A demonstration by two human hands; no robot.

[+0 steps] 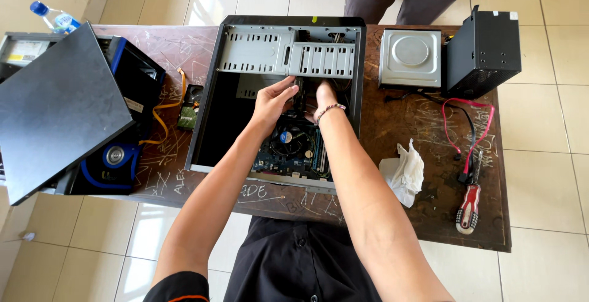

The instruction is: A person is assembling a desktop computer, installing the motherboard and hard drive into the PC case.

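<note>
Head view: scratched wooden table (tiled floor).

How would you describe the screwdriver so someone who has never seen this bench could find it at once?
Start at the open computer case in the middle of the scratched brown table, then move toward the table's right front corner. The screwdriver lies there, just below the loose red cable and right of the crumpled white tissue. Its red-and-white handle sets it apart.

Repair workshop: opened computer case (screwdriver nearby).
</note>
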